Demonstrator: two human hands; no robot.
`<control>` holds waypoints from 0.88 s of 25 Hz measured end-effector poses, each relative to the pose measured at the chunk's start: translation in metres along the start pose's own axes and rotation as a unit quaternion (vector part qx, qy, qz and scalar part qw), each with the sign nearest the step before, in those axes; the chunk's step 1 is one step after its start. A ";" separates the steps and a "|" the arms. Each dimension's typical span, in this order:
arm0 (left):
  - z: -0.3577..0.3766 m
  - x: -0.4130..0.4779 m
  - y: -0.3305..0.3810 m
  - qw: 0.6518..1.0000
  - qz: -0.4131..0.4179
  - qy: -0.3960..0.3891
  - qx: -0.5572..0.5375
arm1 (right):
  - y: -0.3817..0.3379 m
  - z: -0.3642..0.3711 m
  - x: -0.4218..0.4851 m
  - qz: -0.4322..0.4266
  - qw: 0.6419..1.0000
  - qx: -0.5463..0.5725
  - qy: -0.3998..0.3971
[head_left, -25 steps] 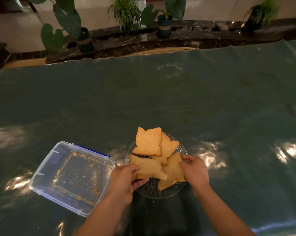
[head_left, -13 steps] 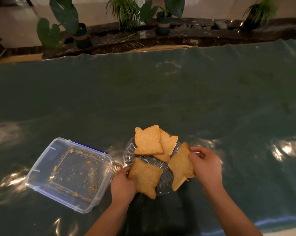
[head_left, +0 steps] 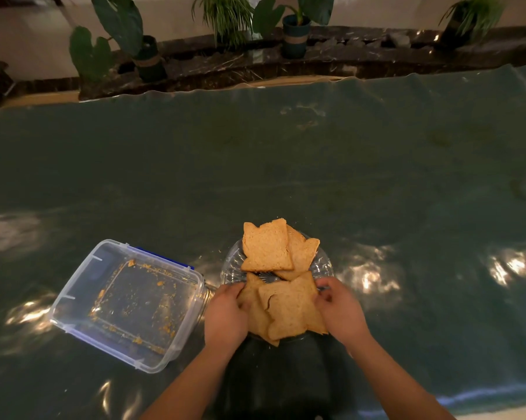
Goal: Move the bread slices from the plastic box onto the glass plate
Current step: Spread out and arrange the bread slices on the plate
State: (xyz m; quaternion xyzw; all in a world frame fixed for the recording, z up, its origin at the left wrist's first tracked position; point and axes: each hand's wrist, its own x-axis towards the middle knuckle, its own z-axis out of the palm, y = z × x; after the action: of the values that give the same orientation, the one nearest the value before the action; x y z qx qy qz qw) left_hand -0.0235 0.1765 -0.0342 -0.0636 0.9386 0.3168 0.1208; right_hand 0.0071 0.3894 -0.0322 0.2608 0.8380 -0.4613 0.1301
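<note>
The clear plastic box [head_left: 74, 307] lies at the lower left and holds only crumbs. To its right stands the glass plate [head_left: 325, 265] with several bread slices on it. Two slices [head_left: 266, 248] overlap on the plate's far half. Two more slices [head_left: 289, 310] overlap on the near half, the right one lying over the left one. My left hand [head_left: 225, 316] grips the left edge of the lower near slice. My right hand [head_left: 339, 310] holds the right edge of the upper near slice.
The green glossy table cover [head_left: 255, 165] stretches wide beyond the plate, with bright light reflections at left and right. Potted plants [head_left: 146, 56] line a dark stone ledge past the table's far edge.
The two near slices were held apart at the plate's sides half a second ago; both hands have brought them together, overlapping on the near half of the plate.
</note>
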 end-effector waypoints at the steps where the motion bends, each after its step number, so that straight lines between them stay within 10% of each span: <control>1: 0.000 0.001 -0.001 1.000 0.009 0.001 0.005 | 0.004 -0.001 0.002 -0.008 1.000 -0.017 0.012; 16: -0.007 0.017 0.003 0.985 0.096 0.010 0.141 | 0.002 0.003 0.002 -0.065 0.975 -0.202 0.068; 22: -0.010 0.044 0.033 0.996 0.075 0.046 0.031 | -0.014 -0.015 0.039 -0.076 0.976 -0.168 0.119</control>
State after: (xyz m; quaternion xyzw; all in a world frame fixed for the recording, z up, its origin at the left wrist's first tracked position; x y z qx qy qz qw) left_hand -0.0744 0.1948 -0.0193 -0.0037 0.9547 0.2925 0.0551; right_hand -0.0324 0.4084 -0.0318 0.2236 0.9304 -0.2882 0.0361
